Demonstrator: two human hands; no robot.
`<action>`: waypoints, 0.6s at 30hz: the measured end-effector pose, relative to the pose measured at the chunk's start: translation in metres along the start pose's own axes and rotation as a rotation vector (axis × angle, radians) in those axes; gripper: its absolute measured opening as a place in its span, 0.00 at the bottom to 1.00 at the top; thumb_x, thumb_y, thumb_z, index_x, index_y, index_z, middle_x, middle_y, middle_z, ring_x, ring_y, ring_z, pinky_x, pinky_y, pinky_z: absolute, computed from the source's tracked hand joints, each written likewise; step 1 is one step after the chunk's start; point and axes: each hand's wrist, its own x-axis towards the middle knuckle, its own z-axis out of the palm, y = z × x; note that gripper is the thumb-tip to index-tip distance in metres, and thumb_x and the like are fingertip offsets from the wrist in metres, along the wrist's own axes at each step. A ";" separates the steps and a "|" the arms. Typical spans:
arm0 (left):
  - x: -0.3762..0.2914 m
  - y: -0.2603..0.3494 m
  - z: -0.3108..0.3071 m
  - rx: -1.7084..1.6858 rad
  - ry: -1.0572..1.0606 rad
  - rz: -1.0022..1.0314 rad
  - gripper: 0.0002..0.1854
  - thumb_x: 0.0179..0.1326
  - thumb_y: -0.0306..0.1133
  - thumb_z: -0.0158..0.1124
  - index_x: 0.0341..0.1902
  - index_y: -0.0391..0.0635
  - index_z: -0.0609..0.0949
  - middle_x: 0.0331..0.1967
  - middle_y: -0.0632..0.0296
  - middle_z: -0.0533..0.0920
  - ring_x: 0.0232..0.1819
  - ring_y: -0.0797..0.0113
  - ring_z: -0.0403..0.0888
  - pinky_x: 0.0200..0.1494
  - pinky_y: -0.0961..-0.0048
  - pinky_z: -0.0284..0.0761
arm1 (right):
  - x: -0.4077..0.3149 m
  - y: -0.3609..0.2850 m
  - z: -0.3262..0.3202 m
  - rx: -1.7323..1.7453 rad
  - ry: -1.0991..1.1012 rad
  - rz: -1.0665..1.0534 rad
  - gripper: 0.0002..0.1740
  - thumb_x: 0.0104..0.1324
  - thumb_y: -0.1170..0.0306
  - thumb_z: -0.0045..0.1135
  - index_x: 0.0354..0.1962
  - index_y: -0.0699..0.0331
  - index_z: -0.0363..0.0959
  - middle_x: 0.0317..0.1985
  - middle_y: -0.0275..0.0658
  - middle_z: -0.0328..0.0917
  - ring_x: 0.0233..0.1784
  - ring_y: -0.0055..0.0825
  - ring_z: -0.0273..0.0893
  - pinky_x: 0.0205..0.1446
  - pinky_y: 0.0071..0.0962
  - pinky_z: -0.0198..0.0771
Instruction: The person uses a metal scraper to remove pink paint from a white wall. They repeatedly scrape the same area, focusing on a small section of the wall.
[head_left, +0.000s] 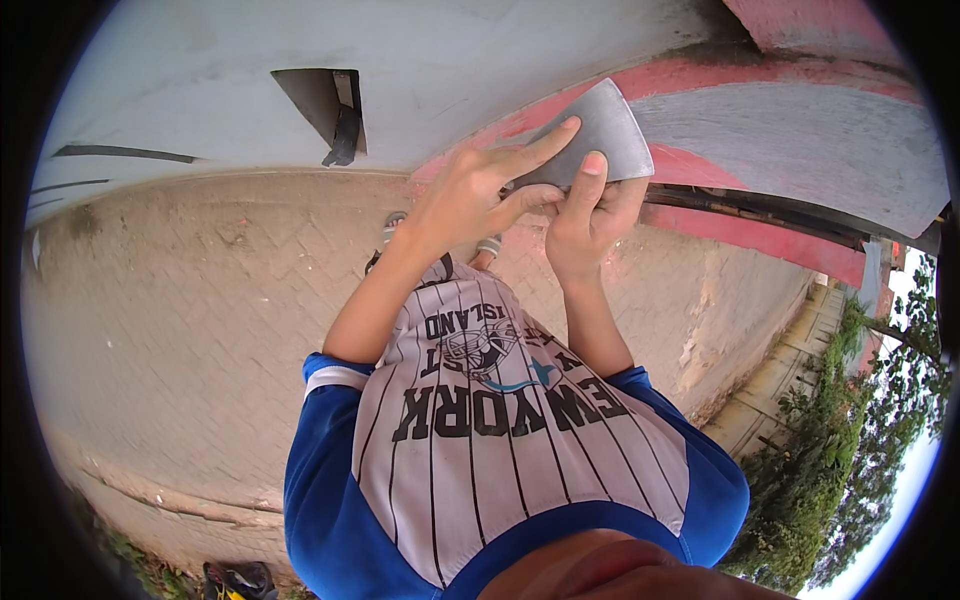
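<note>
A flat, fan-shaped grey metal plate (611, 135) is held up in front of me, its flared edge towards the upper right. My left hand (499, 176) grips it from the left, with the index finger laid across its face and the thumb at its lower edge. On the right, my right hand (589, 214) pinches the same plate, thumb on the near face and some fingers behind it. The narrow end is partly hidden by my left hand. My striped shirt (480, 420) with blue sleeves and printed lettering lies below both hands.
A pale wall (465, 75) with a red-painted lower band (697, 75) stands ahead. In it is an opening (319, 97) with a dark piece hanging out. My sandalled feet stand on paving (187, 300). Green plants (810, 450) grow at the right; a dark bag (251, 579) lies at lower left.
</note>
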 end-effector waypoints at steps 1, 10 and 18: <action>0.001 0.003 -0.001 -0.002 -0.029 -0.023 0.37 0.50 0.32 0.74 0.68 0.54 0.76 0.49 0.53 0.85 0.25 0.57 0.80 0.32 0.68 0.80 | 0.002 -0.003 0.000 -0.001 0.016 -0.019 0.18 0.77 0.66 0.45 0.54 0.75 0.59 0.47 0.46 0.73 0.40 0.19 0.74 0.37 0.18 0.72; -0.002 0.000 -0.004 -0.027 -0.033 -0.032 0.36 0.51 0.32 0.73 0.68 0.52 0.76 0.52 0.51 0.84 0.28 0.55 0.80 0.38 0.67 0.81 | -0.002 0.006 0.000 -0.070 0.021 -0.022 0.18 0.77 0.67 0.45 0.53 0.75 0.59 0.47 0.46 0.73 0.41 0.19 0.74 0.39 0.19 0.72; 0.009 0.012 -0.001 -0.094 -0.069 -0.062 0.36 0.51 0.30 0.72 0.68 0.53 0.76 0.51 0.51 0.84 0.27 0.56 0.81 0.38 0.66 0.80 | 0.005 -0.010 -0.004 0.006 0.025 -0.001 0.18 0.77 0.67 0.45 0.54 0.75 0.59 0.47 0.46 0.73 0.42 0.18 0.74 0.40 0.19 0.72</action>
